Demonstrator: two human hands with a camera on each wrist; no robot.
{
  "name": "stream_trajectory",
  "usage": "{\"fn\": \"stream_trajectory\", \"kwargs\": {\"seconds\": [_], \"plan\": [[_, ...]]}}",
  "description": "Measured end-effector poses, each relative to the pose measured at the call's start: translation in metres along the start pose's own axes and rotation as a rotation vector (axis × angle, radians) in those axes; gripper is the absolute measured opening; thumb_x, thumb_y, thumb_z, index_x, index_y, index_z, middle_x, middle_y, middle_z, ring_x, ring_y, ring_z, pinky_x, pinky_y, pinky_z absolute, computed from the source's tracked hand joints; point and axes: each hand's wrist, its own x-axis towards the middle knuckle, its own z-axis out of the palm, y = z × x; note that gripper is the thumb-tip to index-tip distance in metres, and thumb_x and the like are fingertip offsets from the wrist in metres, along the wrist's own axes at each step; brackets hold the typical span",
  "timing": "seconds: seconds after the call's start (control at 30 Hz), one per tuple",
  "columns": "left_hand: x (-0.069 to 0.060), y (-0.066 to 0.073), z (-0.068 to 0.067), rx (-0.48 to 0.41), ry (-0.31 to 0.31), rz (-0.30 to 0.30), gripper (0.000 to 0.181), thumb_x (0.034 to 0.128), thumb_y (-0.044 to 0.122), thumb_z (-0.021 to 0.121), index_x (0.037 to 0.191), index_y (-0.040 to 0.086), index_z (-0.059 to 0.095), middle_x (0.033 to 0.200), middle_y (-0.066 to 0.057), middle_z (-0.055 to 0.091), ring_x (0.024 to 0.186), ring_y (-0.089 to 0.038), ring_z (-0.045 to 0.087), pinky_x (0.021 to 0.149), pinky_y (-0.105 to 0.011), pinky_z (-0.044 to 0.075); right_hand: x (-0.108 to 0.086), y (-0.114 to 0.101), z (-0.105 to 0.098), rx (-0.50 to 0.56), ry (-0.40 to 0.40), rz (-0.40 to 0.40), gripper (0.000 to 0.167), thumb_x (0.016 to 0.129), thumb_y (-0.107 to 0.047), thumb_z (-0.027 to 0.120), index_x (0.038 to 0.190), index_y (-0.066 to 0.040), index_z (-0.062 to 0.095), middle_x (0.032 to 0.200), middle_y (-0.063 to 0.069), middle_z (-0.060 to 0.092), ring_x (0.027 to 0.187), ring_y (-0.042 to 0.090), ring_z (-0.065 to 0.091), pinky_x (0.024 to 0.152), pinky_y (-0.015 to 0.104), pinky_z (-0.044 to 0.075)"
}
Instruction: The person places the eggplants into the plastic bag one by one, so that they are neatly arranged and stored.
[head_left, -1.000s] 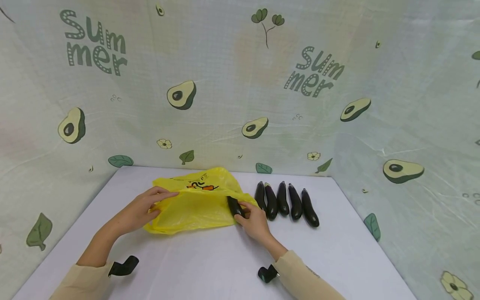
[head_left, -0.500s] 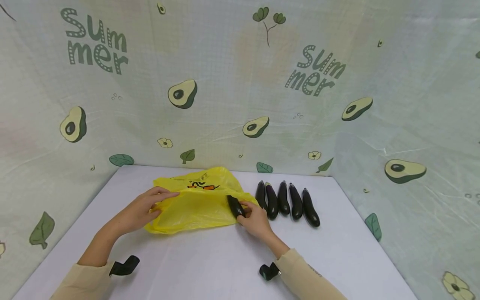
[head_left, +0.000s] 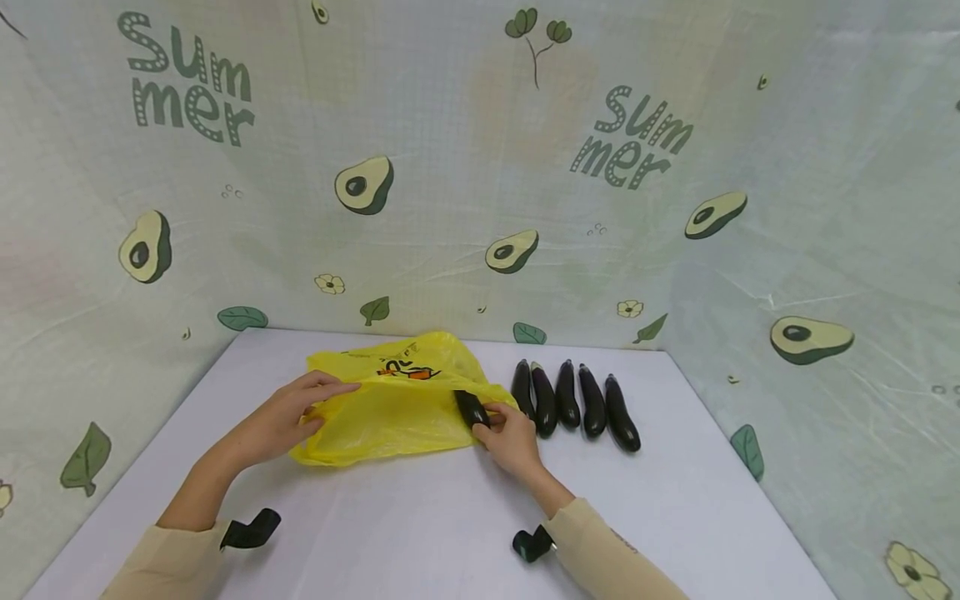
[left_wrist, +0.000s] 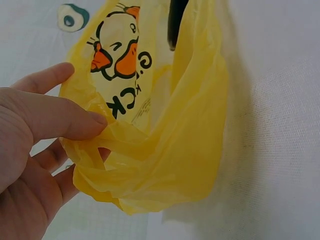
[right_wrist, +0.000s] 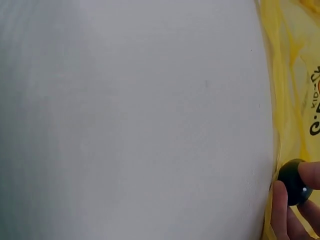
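A yellow plastic bag (head_left: 375, 421) with a printed duck lies on its side on the table, its mouth toward me. At the bag's left edge, my left hand (head_left: 283, 421) pinches the plastic, thumb in front and fingers behind in the left wrist view. My right hand (head_left: 513, 442) grips the near end of a dark eggplant (head_left: 471, 408) at the right side of the bag's mouth. The eggplant's far end is hidden under the upper layer of plastic. In the right wrist view its rounded end (right_wrist: 294, 181) sits between thumb and fingers.
Several more eggplants (head_left: 567, 395) stand in a row on the white table (head_left: 390, 533), just right of the bag. A printed cloth (head_left: 450, 167) with avocados rises behind the table and along both sides.
My left hand and the bag keep their place. My right hand and the eggplant shift only very slightly away from me, toward the bag's inside.
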Motion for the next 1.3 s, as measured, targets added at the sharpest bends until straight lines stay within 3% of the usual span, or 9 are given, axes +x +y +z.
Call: {"fn": "stream_trajectory", "kwargs": {"seconds": [0.33,0.57,0.8,1.3], "plan": [[0.001,0.001,-0.001,0.007,0.006,0.01,0.073,0.0879,-0.018,0.073,0.152,0.016,0.061,0.134,-0.007,0.06,0.096,-0.015,0.055,0.076,-0.026,0.053,-0.001,-0.007,0.009,0.002,0.122,0.048,0.035,0.088,-0.015,0.083,0.12,-0.002,0.077,0.098,0.01,0.078,0.083,0.019,0.073,0.073,0.033,0.058],[0.0,0.0,0.0,0.013,0.0,-0.007,0.073,0.0883,-0.017,0.074,0.152,0.018,0.061,0.135,-0.006,0.06,0.098,-0.016,0.056,0.078,-0.026,0.053,-0.001,-0.011,0.013,-0.002,0.137,0.087,0.034,0.089,-0.017,0.084,0.119,-0.004,0.077,0.099,0.008,0.078,0.088,0.021,0.073,0.079,0.037,0.058],[-0.001,0.001,0.0,0.006,-0.007,-0.016,0.074,0.0883,-0.016,0.074,0.152,0.02,0.061,0.136,-0.007,0.06,0.1,-0.016,0.056,0.079,-0.026,0.054,0.0,-0.009,0.017,-0.018,0.156,0.07,0.034,0.089,-0.019,0.084,0.119,-0.004,0.077,0.098,0.007,0.077,0.09,0.022,0.071,0.078,0.037,0.056],[-0.001,0.001,0.0,-0.017,-0.008,-0.011,0.072,0.0887,-0.017,0.072,0.152,0.016,0.061,0.137,-0.009,0.06,0.098,-0.015,0.055,0.077,-0.026,0.052,0.003,-0.006,0.02,-0.015,0.157,0.139,0.037,0.09,-0.024,0.084,0.124,-0.011,0.078,0.103,0.006,0.077,0.1,0.025,0.071,0.092,0.048,0.053]]}}
